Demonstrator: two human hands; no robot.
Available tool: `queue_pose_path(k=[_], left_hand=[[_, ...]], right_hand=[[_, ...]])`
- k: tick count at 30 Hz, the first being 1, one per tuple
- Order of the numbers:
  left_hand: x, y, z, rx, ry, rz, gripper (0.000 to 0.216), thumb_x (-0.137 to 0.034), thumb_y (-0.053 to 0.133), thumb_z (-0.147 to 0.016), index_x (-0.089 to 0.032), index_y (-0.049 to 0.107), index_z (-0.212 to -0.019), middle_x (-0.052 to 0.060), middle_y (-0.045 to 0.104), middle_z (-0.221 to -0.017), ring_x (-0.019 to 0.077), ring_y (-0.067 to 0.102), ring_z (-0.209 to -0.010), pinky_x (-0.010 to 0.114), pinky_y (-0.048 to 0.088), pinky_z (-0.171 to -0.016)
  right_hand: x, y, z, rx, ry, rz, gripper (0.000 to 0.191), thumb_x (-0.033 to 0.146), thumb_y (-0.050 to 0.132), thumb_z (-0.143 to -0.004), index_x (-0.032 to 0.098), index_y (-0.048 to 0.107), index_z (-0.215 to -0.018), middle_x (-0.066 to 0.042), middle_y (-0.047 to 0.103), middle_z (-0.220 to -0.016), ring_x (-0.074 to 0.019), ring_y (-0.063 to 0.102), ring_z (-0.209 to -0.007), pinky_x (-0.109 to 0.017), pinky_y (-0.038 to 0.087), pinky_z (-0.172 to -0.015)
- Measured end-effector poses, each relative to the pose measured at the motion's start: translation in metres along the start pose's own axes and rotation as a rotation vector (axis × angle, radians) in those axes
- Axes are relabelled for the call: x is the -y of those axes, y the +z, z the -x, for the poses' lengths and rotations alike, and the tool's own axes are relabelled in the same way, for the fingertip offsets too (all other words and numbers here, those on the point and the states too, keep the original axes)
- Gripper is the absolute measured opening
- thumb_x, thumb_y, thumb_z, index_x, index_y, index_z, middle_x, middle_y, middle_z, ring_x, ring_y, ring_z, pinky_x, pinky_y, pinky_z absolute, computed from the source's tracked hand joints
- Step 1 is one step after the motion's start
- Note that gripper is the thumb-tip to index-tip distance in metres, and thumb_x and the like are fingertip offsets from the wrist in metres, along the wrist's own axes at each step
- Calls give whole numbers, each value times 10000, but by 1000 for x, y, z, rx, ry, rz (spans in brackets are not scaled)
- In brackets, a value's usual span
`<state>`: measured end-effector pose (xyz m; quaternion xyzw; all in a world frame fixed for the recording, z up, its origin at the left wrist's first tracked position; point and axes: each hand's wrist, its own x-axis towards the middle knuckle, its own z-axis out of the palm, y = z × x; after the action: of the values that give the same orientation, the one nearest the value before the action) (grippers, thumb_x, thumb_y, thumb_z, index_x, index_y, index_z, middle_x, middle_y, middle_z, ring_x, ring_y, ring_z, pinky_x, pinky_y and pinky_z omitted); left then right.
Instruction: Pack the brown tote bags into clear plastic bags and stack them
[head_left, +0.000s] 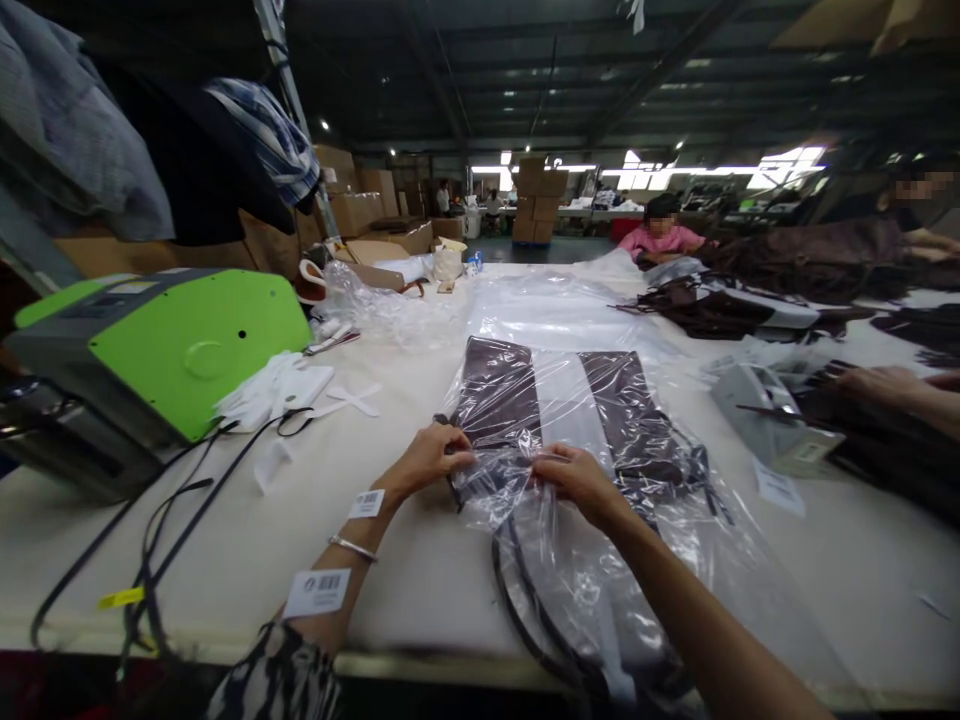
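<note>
A dark brown handbag point(499, 390) lies on the table inside a clear plastic bag point(720, 570). A white paper band point(568, 395) runs down its middle, and dark straps point(517, 585) hang toward the table's front edge. At the handbag's near left corner, my left hand point(431, 460) pinches the plastic with thumb and fingers. My right hand point(577, 482) is closed on the plastic a little to the right, near the middle of the handbag's near edge. Two barcode stickers point(316, 592) are stuck on my left forearm, either side of a bracelet point(354, 548).
A green and grey machine point(202, 345) stands at left, with white tags point(277, 385) and dark cords point(157, 560) beside it. More clear plastic bags point(555, 305) lie beyond the handbag. At right are a small box point(780, 420), dark bags point(810, 260) and co-workers' hands point(892, 385).
</note>
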<state>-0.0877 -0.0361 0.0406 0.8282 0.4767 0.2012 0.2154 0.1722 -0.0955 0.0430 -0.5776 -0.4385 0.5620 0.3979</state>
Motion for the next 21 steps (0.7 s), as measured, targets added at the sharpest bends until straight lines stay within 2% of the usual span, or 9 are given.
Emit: queue_pose_path(k=[3, 6, 9, 11, 13, 17, 21], left_hand=[[4, -7, 2, -1, 6, 8, 207, -401, 638, -796, -207, 708, -785, 36, 699, -876, 209, 598, -873, 320, 442, -845], [6, -13, 8, -81, -18, 128, 223, -405, 606, -823, -198, 656, -755, 21, 674, -845, 192, 594, -853, 307, 441, -831], [9, -11, 11, -117, -37, 332, 285, -445, 541, -878, -192, 607, -766, -7, 638, -779, 158, 586, -775, 268, 445, -751], [13, -3, 11, -136, -60, 365, 314, -460, 512, -896, -194, 574, -741, -29, 585, -686, 139, 554, -681, 247, 423, -672], [16, 7, 7, -166, -93, 282, 297, -441, 498, -911, -202, 564, -747, -38, 561, -655, 133, 536, -636, 239, 390, -629], [20, 26, -2, -162, -171, -135, 196, -367, 496, -950, -222, 593, -860, -8, 642, -752, 169, 596, -705, 262, 359, -645], [17, 30, -1, -183, -126, -458, 173, -342, 513, -964, -207, 602, -903, 48, 687, -870, 221, 625, -821, 314, 386, -734]], right_hand=[[1, -15, 1, 35, 1, 26, 333, 453, 750, -660, 165, 662, -801, -29, 727, -752, -126, 628, -648, -218, 465, -558], [10, -25, 4, 94, -26, 43, 428, 551, 727, -688, 151, 714, -838, -55, 737, -838, -126, 619, -681, -230, 482, -586], [19, -28, 2, 115, -61, 121, 442, 572, 679, -737, 144, 736, -830, -48, 728, -807, -110, 587, -648, -215, 459, -565], [20, -28, -5, 104, -81, 177, 434, 566, 652, -758, 145, 739, -819, -31, 713, -754, -94, 549, -580, -207, 426, -522], [16, -28, -15, 72, -118, 257, 392, 530, 636, -766, 153, 737, -800, -12, 686, -686, -94, 522, -533, -211, 401, -491], [-1, -31, -36, -86, -196, 546, 221, 381, 645, -738, 175, 718, -711, 23, 598, -531, -103, 501, -471, -220, 376, -471], [-11, -35, -44, -136, -189, 637, 162, 327, 620, -755, 191, 709, -752, 33, 601, -516, -110, 530, -464, -224, 389, -497]])
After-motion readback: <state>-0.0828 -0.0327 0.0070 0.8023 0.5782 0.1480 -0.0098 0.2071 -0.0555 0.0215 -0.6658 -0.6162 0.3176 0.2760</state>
